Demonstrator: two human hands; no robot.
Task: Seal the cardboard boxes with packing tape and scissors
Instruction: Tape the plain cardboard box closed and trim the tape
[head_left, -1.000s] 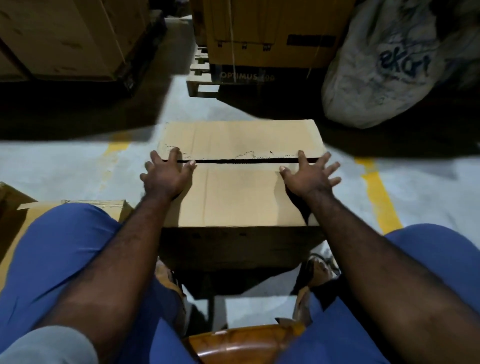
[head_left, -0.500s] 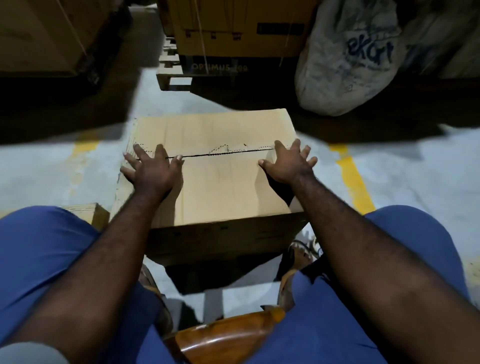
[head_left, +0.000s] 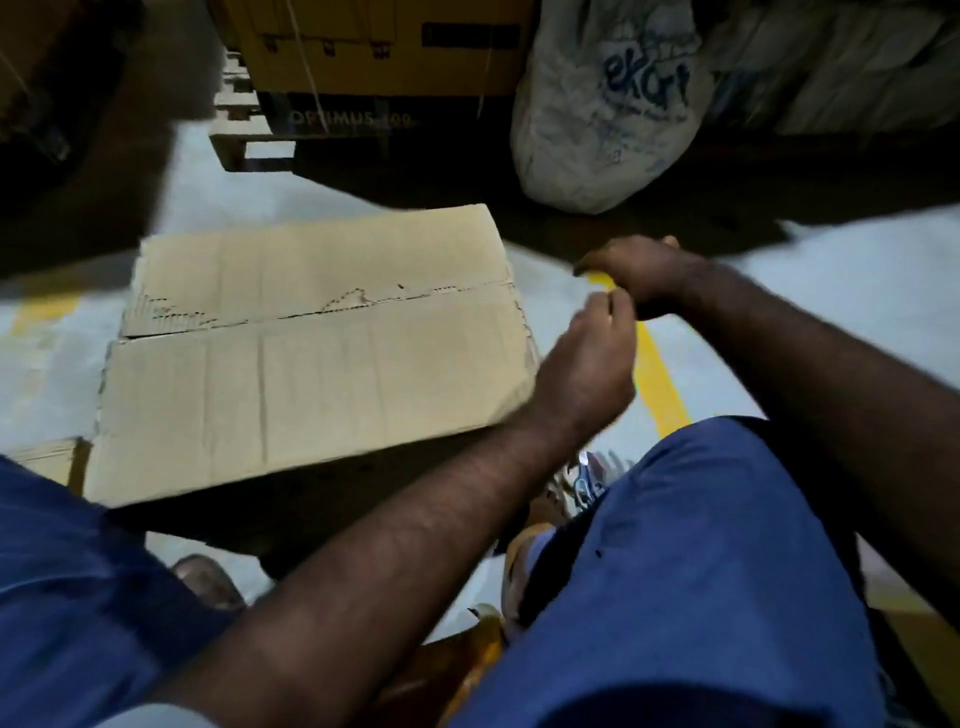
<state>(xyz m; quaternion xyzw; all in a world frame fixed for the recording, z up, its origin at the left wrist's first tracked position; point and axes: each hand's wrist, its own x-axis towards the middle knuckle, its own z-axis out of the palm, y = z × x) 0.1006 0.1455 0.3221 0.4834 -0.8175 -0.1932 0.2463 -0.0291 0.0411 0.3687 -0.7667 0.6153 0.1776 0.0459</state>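
Two blurred hands, left hand and right hand, curled beside box; hold unreadable.

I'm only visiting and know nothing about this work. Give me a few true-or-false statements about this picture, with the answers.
1. The cardboard box is closed on top. True.
2. Tape already seals the box. False: the seam across its top is bare.
3. Both hands lie flat on the box. False: the left hand and the right hand are held to the right of it, off its top.
4. A white sack with blue lettering stands beyond the box. True.
5. A yellow line runs to the right of the box. True.
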